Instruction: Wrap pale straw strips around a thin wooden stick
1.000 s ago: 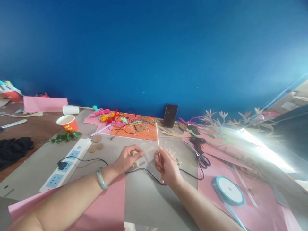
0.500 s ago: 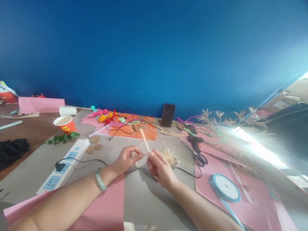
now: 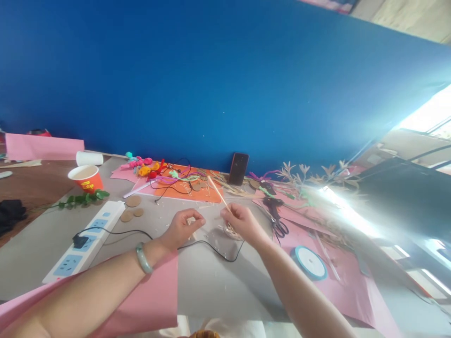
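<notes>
My right hand (image 3: pixel 242 223) pinches a thin pale wooden stick (image 3: pixel 219 193), which slants up and left from the fingertips. Partly hidden beneath that hand lies a pile of pale strips (image 3: pixel 230 230), apparently in a shallow round dish. My left hand (image 3: pixel 185 227), with a pale green bangle (image 3: pixel 143 258) on its wrist, is apart from the stick. Its thumb and index finger are curled towards each other. Something pale shows by its palm, too small to name, and whether the fingers grip it is unclear.
A white power strip (image 3: pixel 86 241) and a red paper cup (image 3: pixel 86 179) are at left. A black cable (image 3: pixel 207 243) crosses the table beneath my hands. A phone (image 3: pixel 238 169) leans on the blue wall. Scissors (image 3: pixel 280 227), a glue gun (image 3: pixel 273 204) and a ribbon roll (image 3: pixel 310 263) lie right.
My hands have drawn apart, the right one moving right over the pile of pale strips with the stick. The left fingers have come off the stick's lower end. The view has shifted right.
</notes>
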### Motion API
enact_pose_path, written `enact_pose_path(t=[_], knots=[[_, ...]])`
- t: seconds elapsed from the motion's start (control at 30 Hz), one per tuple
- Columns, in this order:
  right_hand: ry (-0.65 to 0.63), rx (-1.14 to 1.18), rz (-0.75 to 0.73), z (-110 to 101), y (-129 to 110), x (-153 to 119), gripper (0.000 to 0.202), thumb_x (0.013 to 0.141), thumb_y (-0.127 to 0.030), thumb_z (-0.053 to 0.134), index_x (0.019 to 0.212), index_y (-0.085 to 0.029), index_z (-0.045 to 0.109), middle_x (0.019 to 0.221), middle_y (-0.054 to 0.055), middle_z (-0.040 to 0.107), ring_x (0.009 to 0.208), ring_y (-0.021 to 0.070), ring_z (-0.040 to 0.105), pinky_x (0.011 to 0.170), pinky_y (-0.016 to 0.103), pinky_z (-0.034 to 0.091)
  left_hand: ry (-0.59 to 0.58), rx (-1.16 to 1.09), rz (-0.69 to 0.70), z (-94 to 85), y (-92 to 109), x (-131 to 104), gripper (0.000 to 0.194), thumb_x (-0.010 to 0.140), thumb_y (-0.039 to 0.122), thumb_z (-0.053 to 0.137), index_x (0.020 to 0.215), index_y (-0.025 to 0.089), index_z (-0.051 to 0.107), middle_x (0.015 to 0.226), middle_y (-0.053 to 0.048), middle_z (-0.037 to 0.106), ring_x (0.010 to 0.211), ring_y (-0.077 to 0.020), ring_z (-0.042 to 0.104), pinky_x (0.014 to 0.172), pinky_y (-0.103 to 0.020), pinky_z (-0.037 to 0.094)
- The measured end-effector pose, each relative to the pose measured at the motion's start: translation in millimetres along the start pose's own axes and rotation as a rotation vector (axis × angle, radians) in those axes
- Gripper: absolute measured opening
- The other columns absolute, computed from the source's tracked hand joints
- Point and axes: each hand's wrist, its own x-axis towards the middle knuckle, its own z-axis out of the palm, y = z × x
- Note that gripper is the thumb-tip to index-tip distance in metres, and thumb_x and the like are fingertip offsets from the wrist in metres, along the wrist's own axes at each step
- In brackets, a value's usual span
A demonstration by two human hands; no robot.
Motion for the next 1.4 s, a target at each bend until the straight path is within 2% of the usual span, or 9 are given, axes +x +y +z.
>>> enact_pose_path(t=[0.2, 0.37, 0.5, 0.6, 0.7, 0.83, 0.93, 1.17, 1.4], knots=[[-0.083, -0.597, 0.082, -45.3, 11.0, 8.8, 0.022, 0.077, -0.026, 0.047, 0.057, -0.018, 0.049, 0.051, -0.003, 0.046, 0.050, 0.0111, 0.041, 0.049, 0.024, 0.028, 0.079, 0.064, 0.049, -0.7, -2.8, 3.0, 0.025, 0.077, 0.039, 0.062, 0.074, 0.015, 0.061, 0.056, 0.004, 0.052, 0.041, -0.0054, 0.039, 0.040, -0.017, 0.029], [-0.106, -0.653, 0.104, -59.2, 26.7, 9.0, 0.007, 0.070, -0.024, 0.056, 0.068, -0.018, 0.054, 0.052, -0.006, 0.044, 0.051, 0.0116, 0.041, 0.050, 0.023, 0.028, 0.108, 0.121, 0.091, -2.8, -4.5, 6.6, 0.023, 0.077, 0.037, 0.061, 0.073, 0.014, 0.062, 0.056, 0.003, 0.053, 0.044, -0.0062, 0.040, 0.043, -0.018, 0.031], [-0.043, -0.711, 0.085, -64.7, 20.0, 12.2, 0.021, 0.072, -0.032, 0.059, 0.086, -0.017, 0.059, 0.057, -0.004, 0.052, 0.053, 0.0134, 0.048, 0.052, 0.024, 0.032, 0.129, 0.057, 0.045, -3.1, -9.4, 7.7, 0.027, 0.076, 0.041, 0.062, 0.077, 0.014, 0.062, 0.053, 0.005, 0.049, 0.041, -0.0058, 0.037, 0.041, -0.018, 0.029], [-0.040, -0.770, 0.023, -52.4, 9.6, 20.6, 0.017, 0.076, -0.032, 0.056, 0.082, -0.017, 0.062, 0.062, -0.001, 0.058, 0.056, 0.0138, 0.052, 0.053, 0.023, 0.034, 0.174, 0.035, 0.013, -3.1, -11.6, 9.2, 0.030, 0.074, 0.043, 0.063, 0.075, 0.014, 0.061, 0.052, 0.006, 0.047, 0.039, -0.0051, 0.035, 0.040, -0.018, 0.027], [-0.170, -0.851, -0.040, -24.5, 3.7, 35.5, 0.013, 0.078, -0.023, 0.054, 0.079, -0.017, 0.066, 0.070, 0.002, 0.065, 0.062, 0.0134, 0.057, 0.057, 0.022, 0.036, 0.224, 0.045, 0.009, -4.0, -10.0, 10.5, 0.029, 0.073, 0.043, 0.062, 0.074, 0.013, 0.062, 0.054, 0.005, 0.051, 0.040, -0.0053, 0.035, 0.042, -0.019, 0.029], [-0.208, -0.911, -0.054, 12.8, 8.7, 62.6, 0.014, 0.074, -0.016, 0.059, 0.084, -0.018, 0.069, 0.083, 0.006, 0.070, 0.074, 0.0168, 0.061, 0.061, 0.023, 0.037, 0.252, 0.108, 0.047, -5.2, -7.0, 11.3, 0.028, 0.073, 0.041, 0.061, 0.074, 0.014, 0.066, 0.062, 0.000, 0.060, 0.050, -0.0089, 0.047, 0.049, -0.020, 0.035], [-0.195, -0.969, -0.014, 27.1, 17.5, 81.4, 0.018, 0.075, -0.015, 0.059, 0.089, -0.016, 0.069, 0.090, 0.011, 0.070, 0.079, 0.0207, 0.063, 0.062, 0.025, 0.037, 0.270, 0.172, 0.057, -4.6, -8.9, 12.2, 0.026, 0.074, 0.040, 0.059, 0.072, 0.015, 0.067, 0.066, 0.000, 0.062, 0.054, -0.0103, 0.051, 0.051, -0.021, 0.036], [-0.197, -0.970, 0.019, 29.1, 27.3, 92.0, 0.017, 0.082, -0.018, 0.053, 0.084, -0.011, 0.068, 0.087, 0.015, 0.070, 0.075, 0.0212, 0.063, 0.059, 0.026, 0.035, 0.269, 0.219, 0.007, -4.6, -17.4, 15.4, 0.024, 0.075, 0.038, 0.058, 0.073, 0.016, 0.066, 0.065, 0.000, 0.063, 0.050, -0.0098, 0.049, 0.049, -0.021, 0.035], [-0.241, -0.734, -0.088, 21.4, 10.5, 53.0, 0.018, 0.079, -0.014, 0.047, 0.074, -0.015, 0.064, 0.076, 0.005, 0.070, 0.068, 0.0140, 0.060, 0.059, 0.021, 0.037, 0.275, 0.094, 0.033, -5.1, -17.6, 13.6, 0.033, 0.074, 0.040, 0.064, 0.093, 0.014, 0.069, 0.084, -0.008, 0.068, 0.073, -0.0160, 0.059, 0.062, -0.023, 0.043]])
